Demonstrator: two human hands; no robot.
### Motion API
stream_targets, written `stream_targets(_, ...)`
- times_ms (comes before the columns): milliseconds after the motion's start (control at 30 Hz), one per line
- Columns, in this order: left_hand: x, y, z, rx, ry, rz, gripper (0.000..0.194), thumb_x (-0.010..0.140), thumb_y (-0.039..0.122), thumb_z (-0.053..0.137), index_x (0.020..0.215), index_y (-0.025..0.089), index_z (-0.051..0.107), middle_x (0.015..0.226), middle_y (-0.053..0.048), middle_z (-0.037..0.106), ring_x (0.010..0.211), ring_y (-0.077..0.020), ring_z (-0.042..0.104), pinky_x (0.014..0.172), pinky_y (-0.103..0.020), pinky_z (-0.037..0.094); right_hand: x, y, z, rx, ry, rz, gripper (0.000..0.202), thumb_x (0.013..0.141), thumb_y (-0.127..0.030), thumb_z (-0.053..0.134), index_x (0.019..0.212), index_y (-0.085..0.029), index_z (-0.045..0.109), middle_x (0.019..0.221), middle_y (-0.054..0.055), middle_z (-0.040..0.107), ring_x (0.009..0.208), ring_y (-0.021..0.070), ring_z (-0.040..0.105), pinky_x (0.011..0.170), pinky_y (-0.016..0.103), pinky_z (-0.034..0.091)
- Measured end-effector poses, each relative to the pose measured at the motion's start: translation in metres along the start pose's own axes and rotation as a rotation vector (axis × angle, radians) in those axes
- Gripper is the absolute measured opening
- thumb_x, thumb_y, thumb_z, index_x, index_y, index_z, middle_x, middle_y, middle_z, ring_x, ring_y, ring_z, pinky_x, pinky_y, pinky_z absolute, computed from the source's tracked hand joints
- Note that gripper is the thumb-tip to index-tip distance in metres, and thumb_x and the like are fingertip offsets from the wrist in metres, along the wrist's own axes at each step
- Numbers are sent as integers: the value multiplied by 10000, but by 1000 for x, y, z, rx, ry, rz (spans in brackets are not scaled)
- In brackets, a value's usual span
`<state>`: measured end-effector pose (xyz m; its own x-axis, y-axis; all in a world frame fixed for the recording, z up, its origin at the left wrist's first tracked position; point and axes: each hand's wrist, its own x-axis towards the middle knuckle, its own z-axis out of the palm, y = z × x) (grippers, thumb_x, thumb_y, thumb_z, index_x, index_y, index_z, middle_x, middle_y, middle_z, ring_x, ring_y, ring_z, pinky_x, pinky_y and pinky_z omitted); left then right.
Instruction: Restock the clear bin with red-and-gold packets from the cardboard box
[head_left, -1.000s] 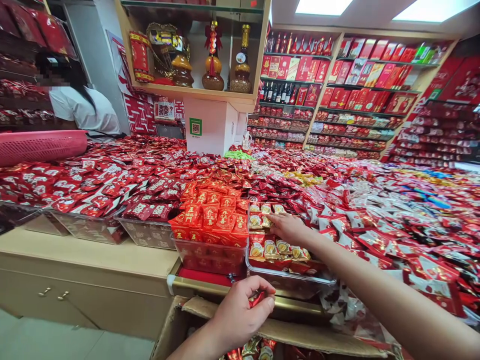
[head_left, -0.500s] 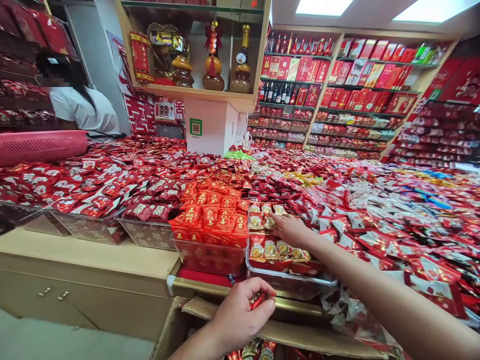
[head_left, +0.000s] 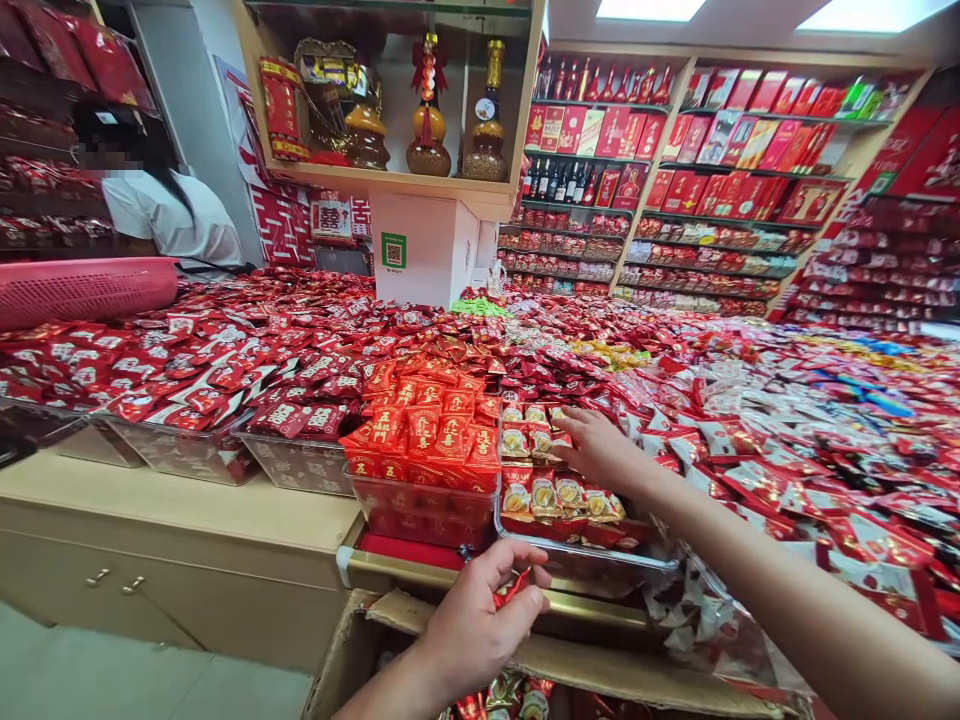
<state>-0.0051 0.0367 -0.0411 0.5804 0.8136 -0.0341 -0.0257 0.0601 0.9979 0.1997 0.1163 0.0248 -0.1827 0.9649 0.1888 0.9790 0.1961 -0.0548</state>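
One person in a white top (head_left: 180,215) is off to our far left, behind a pink basket (head_left: 86,292). Next along come maroon packets (head_left: 300,412), then orange-red packets (head_left: 420,430) piled above their tub's rim. Below those, our left hand (head_left: 480,620) is curled nearly closed, a red wrapper (head_left: 511,590) between thumb and fingers, just above an open carton (head_left: 637,675) with more sweets inside. Then the gold packets (head_left: 559,495), in a clear tub (head_left: 585,553) right beside the orange-red lot: shiny, red-trimmed, a pale yellow picture on each, laid in fairly neat rows (the front ones lean a bit). Our right hand (head_left: 606,450) has just slid a little rightward over them, so more of the middle row shows. Its fingers are stretched out over that row's right end; can't tell if they're pinching anything. Past it, red-and-white packets (head_left: 720,440) spread loosely.
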Motion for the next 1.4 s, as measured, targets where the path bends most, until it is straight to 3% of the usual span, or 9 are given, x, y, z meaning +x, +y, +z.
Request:
stream_targets(133, -4, -2, -2, -268, -7, 135, 456, 752, 141, 429, 1186, 269, 372, 1158, -72, 445, 877, -184, 547, 635, -274, 461, -56, -39, -15, 380, 31, -19, 290, 823, -346, 435, 1022, -206, 593, 995, 75, 638, 897, 200, 582, 782, 307, 455)
stream_targets(267, -6, -6, 1, -406, 32, 259, 553, 735, 78, 411, 1238, 286, 312, 1267, -63, 382, 932, -170, 515, 763, -294, 436, -105, -78, 5, 677, -72, -63, 311, 762, -350, 541, 1050, -234, 559, 1008, 70, 608, 895, 219, 560, 765, 336, 452)
stream_targets(400, -5, -4, 3, -402, 3, 253, 528, 769, 125, 477, 1241, 304, 318, 1284, -70, 387, 810, -129, 557, 731, -276, 438, -116, -85, 28, 924, 8, 1, 152, 750, -265, 569, 885, -198, 550, 974, 57, 599, 883, 190, 538, 779, 314, 429)
stream_targets(567, 0, 1, 2, -174, 48, 74, 308, 753, 312, 596, 1020, 161, 568, 887, -62, 616, 695, -131, 560, 631, -249, 475, -117, -76, 38, 1326, 56, 199, 188, 714, -339, 618, 788, -186, 536, 770, 19, 615, 724, 161, 562, 673, 291, 451)
stream_targets(700, 5, 1, 3, -198, 5, 38, 310, 743, 386, 593, 849, 103, 661, 624, -29, 604, 556, -116, 527, 497, -223, 453, -120, -75, 42, 1640, 31, 264, 203, 701, -359, 637, 706, -175, 550, 643, -6, 610, 601, 135, 572, 603, 268, 461)
stream_targets(933, 4, 4, 5, -325, 20, 4, 287, 722, 364, 629, 869, 119, 659, 649, -36, 650, 584, -129, 568, 529, -238, 476, -123, -74, 52, 1753, 105, 315, 179, 757, -339, 588, 687, -175, 571, 655, -7, 610, 613, 114, 541, 638, 256, 436)
stream_targets(1133, 2, 6, 2, -221, 51, -9, 224, 685, 288, 677, 839, 132, 629, 715, -34, 657, 636, -140, 609, 515, -205, 461, -134, -68, 58, 1534, 297, 316, 111, 727, -326, 619, 780, -230, 637, 856, 27, 641, 786, 156, 559, 638, 242, 444)
stream_targets(1233, 2, 5, 2, -143, 101, 156, 146, 678, 208, 681, 807, 144, 654, 814, -53, 660, 789, -164, 605, 712, -256, 472, -138, -66, 57, 1528, 251, 236, 181, 710, -322, 631, 877, -253, 638, 1157, 58, 558, 998, 222, 525, 666, 269, 472)
stream_targets(1400, 1, 2, 3, -167, 87, 344, 199, 669, 134, 672, 860, 180, 643, 1032, -68, 577, 1003, -204, 534, 876, -302, 414, -137, -70, 54, 1682, 174, 249, 319, 699, -318, 645, 1001, -236, 586, 984, 72, 644, 784, 184, 612, 735, 334, 494)
